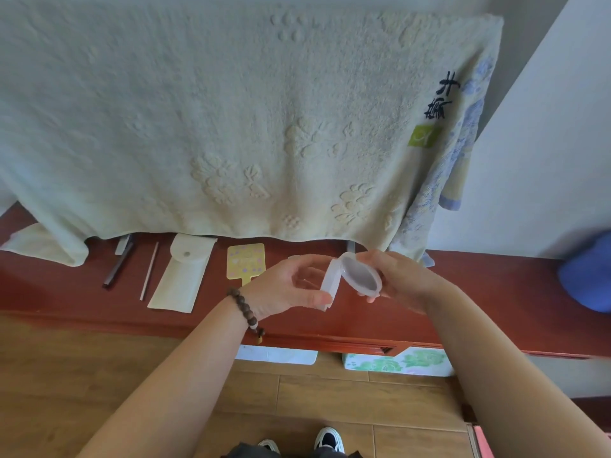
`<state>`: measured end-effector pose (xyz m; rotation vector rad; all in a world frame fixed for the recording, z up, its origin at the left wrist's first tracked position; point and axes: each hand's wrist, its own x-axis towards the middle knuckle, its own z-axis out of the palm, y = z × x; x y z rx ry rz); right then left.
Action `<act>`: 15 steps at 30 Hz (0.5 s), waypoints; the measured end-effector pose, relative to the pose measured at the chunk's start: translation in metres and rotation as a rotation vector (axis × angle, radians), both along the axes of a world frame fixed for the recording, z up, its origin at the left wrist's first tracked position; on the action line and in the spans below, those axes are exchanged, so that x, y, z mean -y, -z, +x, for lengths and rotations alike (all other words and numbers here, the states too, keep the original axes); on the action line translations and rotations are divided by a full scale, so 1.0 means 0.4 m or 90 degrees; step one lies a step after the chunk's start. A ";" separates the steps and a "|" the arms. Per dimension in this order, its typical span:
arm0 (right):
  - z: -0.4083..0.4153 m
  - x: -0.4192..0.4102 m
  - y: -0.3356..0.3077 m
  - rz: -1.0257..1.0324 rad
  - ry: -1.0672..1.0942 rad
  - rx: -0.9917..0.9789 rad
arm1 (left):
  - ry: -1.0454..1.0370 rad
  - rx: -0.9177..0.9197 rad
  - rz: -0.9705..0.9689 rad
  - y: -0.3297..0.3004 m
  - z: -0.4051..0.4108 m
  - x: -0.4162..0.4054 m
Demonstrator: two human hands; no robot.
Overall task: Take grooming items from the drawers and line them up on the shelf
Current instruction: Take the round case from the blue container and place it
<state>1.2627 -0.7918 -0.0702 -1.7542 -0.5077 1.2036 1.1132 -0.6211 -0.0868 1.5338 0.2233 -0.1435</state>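
Observation:
Both my hands hold a small clear plastic case above the red-brown shelf [479, 292]. My left hand [284, 285] grips the case's base [329, 285], thumb along its lower edge. My right hand [400, 279] pinches the hinged round lid [362, 276], which stands swung open with a grey inside. On the shelf to the left lie, in a row, a dark slim tool [119, 262], a thin pale stick [149, 271], a cream snap pouch [182, 272] and a yellow hand mirror [245, 261], its handle partly behind my left hand.
A large pale embossed towel [231, 127] hangs over the back of the shelf, and a blue-patterned cloth [443, 180] hangs at its right. A blue object [587, 276] sits at the right end. Boxes [396, 360] stand on the wooden floor under the shelf.

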 end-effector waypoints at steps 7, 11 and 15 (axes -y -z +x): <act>-0.012 -0.001 -0.002 0.137 0.115 -0.004 | -0.070 -0.004 -0.433 0.041 -0.001 0.014; -0.048 -0.001 0.017 0.233 0.185 0.011 | -0.095 0.021 -0.573 0.066 0.002 0.044; -0.053 -0.017 0.035 0.239 0.256 0.021 | -0.097 0.025 -0.643 0.096 0.002 0.059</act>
